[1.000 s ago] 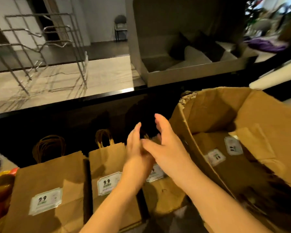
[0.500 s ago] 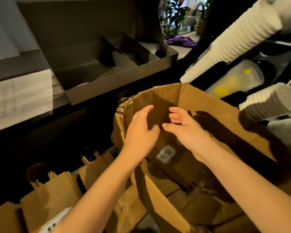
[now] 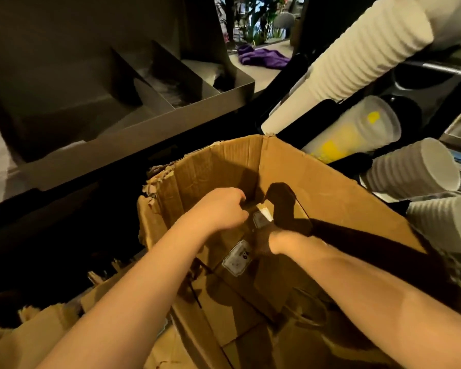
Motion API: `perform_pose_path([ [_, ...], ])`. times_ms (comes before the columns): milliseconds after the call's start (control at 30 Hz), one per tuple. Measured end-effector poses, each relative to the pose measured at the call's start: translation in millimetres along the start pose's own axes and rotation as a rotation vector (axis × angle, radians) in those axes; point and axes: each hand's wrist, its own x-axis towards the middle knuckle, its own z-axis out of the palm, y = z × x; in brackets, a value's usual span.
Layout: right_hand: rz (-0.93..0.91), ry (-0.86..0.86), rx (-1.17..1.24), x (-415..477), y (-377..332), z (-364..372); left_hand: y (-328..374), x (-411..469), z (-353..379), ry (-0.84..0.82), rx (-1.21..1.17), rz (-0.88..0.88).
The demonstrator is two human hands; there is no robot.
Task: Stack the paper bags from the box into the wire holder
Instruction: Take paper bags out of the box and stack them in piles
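Watching the head view: both forearms run up from the bottom edge and end inside the cardboard box (image 3: 317,177) at centre frame. The left hand (image 3: 221,209) sits near the box's back corner with its fingers curled under. I cannot tell if it has hold of anything. The right hand (image 3: 276,237) is sunk in shadow just beside it, fingers hidden, grip unreadable. The paper bags (image 3: 277,302) lie flat in the box under both hands, one showing a white label (image 3: 236,259). Loose brown bags (image 3: 32,339) sit outside, lower left. Ribbed white cups (image 3: 357,62) are stacked upper right, with a grey divided tray (image 3: 171,110) upper left.
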Motion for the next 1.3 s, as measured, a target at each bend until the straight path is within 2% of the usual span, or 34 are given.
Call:
perform_pose_path([
  [100, -0.007, 0.017, -0.199, 19.1, -0.6, 22.3, -5.3, 13.7, 8.0, 0.092, -0.123, -0.06],
  [200, 0.059, 0.143, -0.258, 30.5, 0.4, 34.8, -21.4, 18.1, 19.8, 0.168, -0.005, -0.096],
  [333, 0.023, 0.253, -0.115, 37.8, 4.1, 34.9, -39.4, 18.7, 20.7, 0.063, 0.217, -0.08],
  [533, 0.045, 0.199, -0.002, 32.5, 5.1, 44.3, -48.4, 18.5, 29.8, -0.168, 0.371, -0.049],
  [733, 0.086, 0.272, 0.022, 34.0, -3.6, 48.8, -55.0, 13.3, 35.9, -0.21, 0.396, -0.032],
  [867, -0.036, 0.302, 0.117, 25.9, 0.0, 19.6, -56.6, 9.4, 38.2, -0.164, 0.379, -0.01],
  [1000, -0.231, 0.286, -0.005, -3.4, -7.0, -20.3, -54.5, 8.6, 37.1, -0.113, 0.423, 0.039],
  [1067, -0.324, 0.43, -0.16, -27.8, -7.7, -36.9, -51.6, 8.2, 36.0, -0.094, 0.353, 0.064],
  [1167, -0.448, 0.745, -0.33, -43.1, 0.2, -45.7, -46.1, 4.6, 30.6, -0.02, 0.19, 0.081],
  [1267, -0.413, 1.129, -0.402, -43.7, 11.1, -38.1, -48.6, 0.7, 22.2, 0.104, 0.087, -0.032],
  [1300, -0.411, 1.207, -0.399, -43.8, 14.6, -35.0, -50.2, 0.1, 20.7, 0.131, 0.067, -0.073],
])
